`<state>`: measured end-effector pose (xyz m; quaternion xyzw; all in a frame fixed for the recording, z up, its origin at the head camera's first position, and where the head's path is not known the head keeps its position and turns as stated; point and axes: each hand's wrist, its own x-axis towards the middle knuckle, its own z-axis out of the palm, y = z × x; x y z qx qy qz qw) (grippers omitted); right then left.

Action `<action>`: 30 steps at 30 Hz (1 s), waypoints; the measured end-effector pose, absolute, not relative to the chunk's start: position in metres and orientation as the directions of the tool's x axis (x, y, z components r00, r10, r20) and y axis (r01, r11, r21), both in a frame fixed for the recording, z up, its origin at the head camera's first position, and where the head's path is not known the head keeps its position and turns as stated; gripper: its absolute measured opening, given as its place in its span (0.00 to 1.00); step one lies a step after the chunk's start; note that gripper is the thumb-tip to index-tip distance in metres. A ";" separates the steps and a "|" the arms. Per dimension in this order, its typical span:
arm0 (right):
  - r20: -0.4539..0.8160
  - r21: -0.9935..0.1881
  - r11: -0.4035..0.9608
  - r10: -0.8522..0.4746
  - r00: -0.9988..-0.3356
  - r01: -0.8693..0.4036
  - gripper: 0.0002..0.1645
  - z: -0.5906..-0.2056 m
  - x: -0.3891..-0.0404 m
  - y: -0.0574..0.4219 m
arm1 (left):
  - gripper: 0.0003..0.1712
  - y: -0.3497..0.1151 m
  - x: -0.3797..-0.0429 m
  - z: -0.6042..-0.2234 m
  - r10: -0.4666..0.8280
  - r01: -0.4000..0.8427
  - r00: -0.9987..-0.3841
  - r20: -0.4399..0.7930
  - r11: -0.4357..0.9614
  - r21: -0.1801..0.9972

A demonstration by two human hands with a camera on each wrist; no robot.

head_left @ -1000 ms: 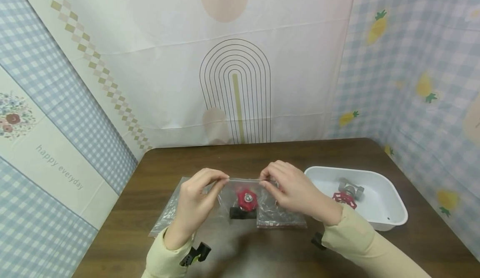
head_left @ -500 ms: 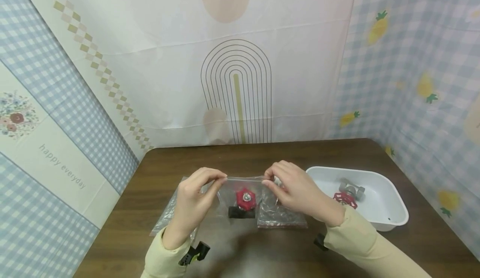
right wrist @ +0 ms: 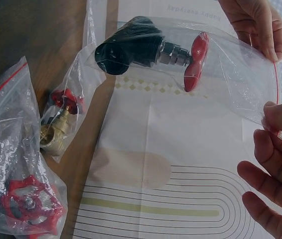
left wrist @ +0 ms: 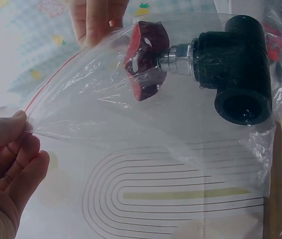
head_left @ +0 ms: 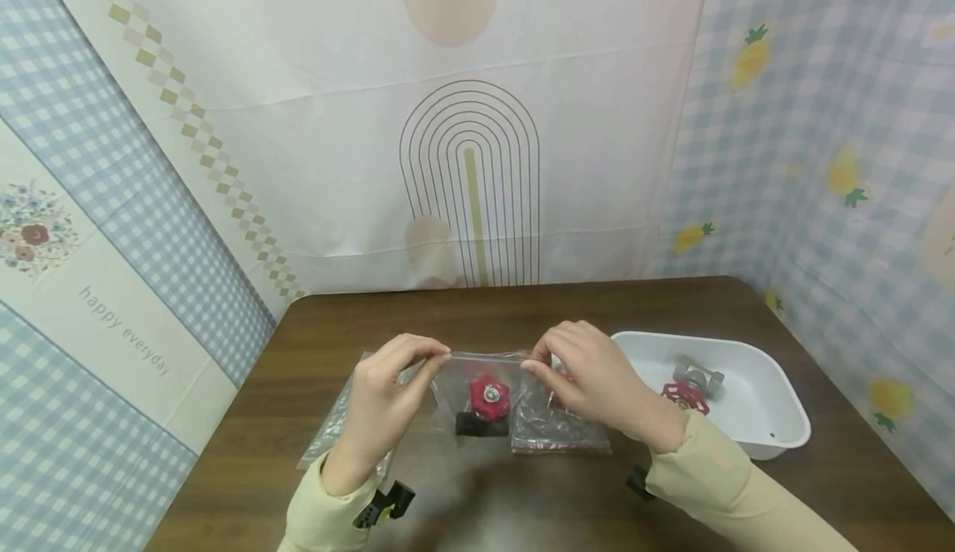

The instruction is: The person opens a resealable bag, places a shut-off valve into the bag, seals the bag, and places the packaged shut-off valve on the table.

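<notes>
A clear zip bag (left wrist: pixel 101 114) with a red line along its top hangs between my two hands. Inside it is a valve with a black tee-shaped body (left wrist: pixel 233 64), a silver collar and a red handwheel (head_left: pixel 490 396). My left hand (head_left: pixel 388 394) pinches one top corner of the bag between thumb and fingers. The opposite end of the same edge is pinched by my right hand (head_left: pixel 585 374). In the right wrist view, two more clear bags lie on the table, one with a brass valve (right wrist: pixel 54 134), the other with a red handwheel (right wrist: pixel 31 204).
To the right stands a white basin (head_left: pixel 753 419) containing a grey metal fitting (head_left: pixel 699 378) and a red handwheel (head_left: pixel 685 397). Flat clear bags lie left (head_left: pixel 328 423) and right (head_left: pixel 563 436) on the brown wooden table (head_left: pixel 477 316). A patterned cloth (head_left: pixel 336 162) hangs behind.
My hands have drawn slightly apart, the right one shifting a little to the right, while both keep pinching the bag's top edge. The valve stays inside.
</notes>
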<state>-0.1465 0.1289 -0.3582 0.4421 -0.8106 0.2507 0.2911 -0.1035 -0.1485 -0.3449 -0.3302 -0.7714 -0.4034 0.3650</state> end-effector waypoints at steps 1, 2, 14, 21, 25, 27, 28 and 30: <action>0.697 -0.143 0.485 -0.569 -0.435 -0.863 0.11 -0.359 -0.147 0.129 | 0.12 -0.149 -0.104 -0.345 0.216 0.802 -0.520 0.827 0.458 0.384; 0.701 -0.135 0.488 -0.568 -0.431 -0.863 0.12 -0.359 -0.147 0.130 | 0.11 -0.149 -0.104 -0.346 0.217 0.799 -0.523 0.824 0.460 0.386; 0.674 -0.136 0.529 -0.570 -0.469 -0.838 0.26 -0.366 -0.151 0.130 | 0.09 -0.151 -0.113 -0.354 0.236 0.779 -0.565 0.790 0.466 0.418; 0.624 -0.156 0.561 -0.582 -0.521 -0.813 0.13 -0.375 -0.157 0.124 | 0.08 -0.157 -0.124 -0.367 0.240 0.735 -0.623 0.745 0.507 0.451; 0.607 -0.144 0.572 -0.593 -0.528 -0.808 0.09 -0.384 -0.159 0.123 | 0.07 -0.160 -0.127 -0.381 0.248 0.704 -0.664 0.705 0.523 0.480; 0.612 -0.136 0.574 -0.592 -0.524 -0.808 0.09 -0.388 -0.161 0.123 | 0.07 -0.161 -0.128 -0.386 0.245 0.688 -0.685 0.686 0.529 0.497; 0.614 -0.132 0.576 -0.592 -0.523 -0.807 0.09 -0.389 -0.161 0.123 | 0.07 -0.161 -0.128 -0.388 0.243 0.681 -0.693 0.679 0.532 0.504; 0.616 -0.133 0.574 -0.591 -0.521 -0.808 0.08 -0.392 -0.162 0.122 | 0.06 -0.162 -0.128 -0.391 0.238 0.670 -0.703 0.670 0.537 0.512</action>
